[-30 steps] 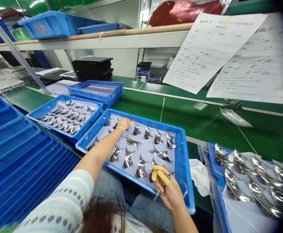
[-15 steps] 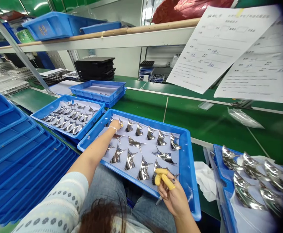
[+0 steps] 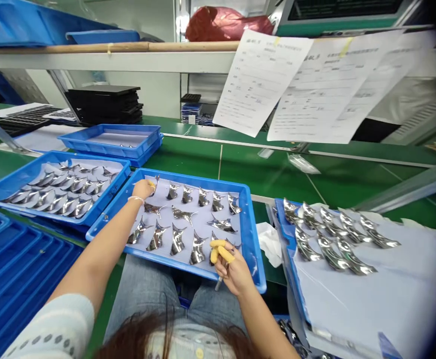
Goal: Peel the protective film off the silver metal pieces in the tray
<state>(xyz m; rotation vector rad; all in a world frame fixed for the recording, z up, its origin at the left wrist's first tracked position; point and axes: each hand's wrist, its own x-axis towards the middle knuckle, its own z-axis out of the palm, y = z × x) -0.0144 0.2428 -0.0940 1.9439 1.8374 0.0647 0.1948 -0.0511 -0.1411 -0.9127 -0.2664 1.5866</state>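
Observation:
My left hand (image 3: 142,190), with yellow finger covers, is at the far left corner of the middle blue tray (image 3: 257,249). Its fingers are closed on a shiny curved metal piece (image 3: 156,183), which stands tilted at the fingertips. Over the tray's near right corner, my right hand (image 3: 235,271) also wears yellow finger covers and grips a thin pen-like tool (image 3: 218,283) with a grey end; its other end is mostly hidden by the fingers. Rows of similar pointed metal pieces (image 3: 178,239) lie on white paper in the tray. Another piece is partly covered by my right hand.
A second blue tray (image 3: 102,212) of metal pieces stands at left, above stacked blue trays (image 3: 12,279). Smaller trays (image 3: 154,142) sit behind. At right, larger curved pieces (image 3: 330,224) rest on paper, beside a crumpled white tissue (image 3: 269,244). Paper sheets (image 3: 263,80) hang from the shelf.
The view has swung to the right, showing more of the right-hand pieces. My left hand now has a metal piece raised at its fingertips. My right hand stays over the tray's near right corner.

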